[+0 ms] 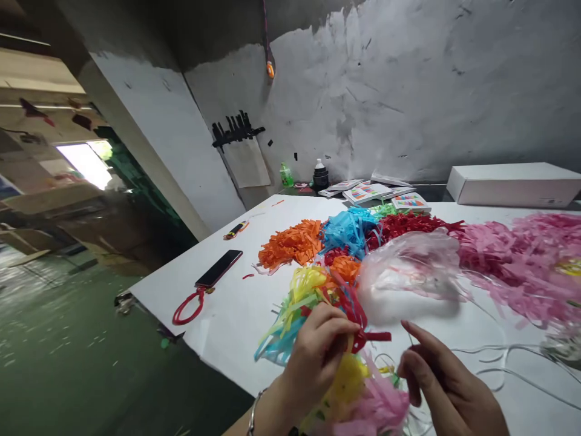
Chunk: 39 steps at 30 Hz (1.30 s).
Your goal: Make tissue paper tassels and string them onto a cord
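Hands are both low in the frame, bottom centre. Left hand has its fingers pinched together around a mixed bundle of paper strips, yellow, green, blue and red all fanning out up and to the left of the knuckles. Right hand sits just beside it at lower right, fingers loosely spread with the index pointing up-left. Can't tell if it's actually got hold of one of the thin white strings trailing off to the right.

Progress-wise, I'd say it's early days. One multicolour bunch is gathered, but the sorted heaps across the middle of the frame look barely dented: orange pile, blue pile, dark red pile, and a big pink pile at right. A clear plastic bag lies in front of them. Phone with a red strap sits centre left on the white table.
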Each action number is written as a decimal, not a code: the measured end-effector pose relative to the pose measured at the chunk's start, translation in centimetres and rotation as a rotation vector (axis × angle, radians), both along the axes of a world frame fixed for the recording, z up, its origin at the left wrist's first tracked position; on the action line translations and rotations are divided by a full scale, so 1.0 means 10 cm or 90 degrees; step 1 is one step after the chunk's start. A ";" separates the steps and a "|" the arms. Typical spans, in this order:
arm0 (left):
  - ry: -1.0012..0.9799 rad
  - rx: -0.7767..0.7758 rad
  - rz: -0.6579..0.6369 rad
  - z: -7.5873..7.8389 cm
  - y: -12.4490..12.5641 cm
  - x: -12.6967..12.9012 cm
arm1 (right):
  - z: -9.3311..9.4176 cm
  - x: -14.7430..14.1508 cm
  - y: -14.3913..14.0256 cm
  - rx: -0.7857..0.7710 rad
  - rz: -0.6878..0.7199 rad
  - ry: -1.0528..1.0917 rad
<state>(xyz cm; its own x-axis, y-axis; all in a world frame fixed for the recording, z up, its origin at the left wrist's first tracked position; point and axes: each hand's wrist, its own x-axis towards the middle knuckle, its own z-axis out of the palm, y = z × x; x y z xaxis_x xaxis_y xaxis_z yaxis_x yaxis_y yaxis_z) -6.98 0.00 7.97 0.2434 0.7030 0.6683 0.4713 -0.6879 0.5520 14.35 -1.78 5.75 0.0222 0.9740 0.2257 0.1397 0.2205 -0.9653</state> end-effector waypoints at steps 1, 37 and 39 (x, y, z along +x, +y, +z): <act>0.005 -0.003 -0.016 -0.02 -0.01 0.06 | 0.03 -0.02 0.03 0.007 0.039 0.011; 0.146 -0.346 -0.078 -0.13 -0.16 0.56 | -0.10 -0.02 -0.04 -0.082 0.068 0.151; 0.185 -0.344 -0.070 -0.19 -0.13 0.57 | -0.10 -0.01 -0.04 -0.088 0.046 0.174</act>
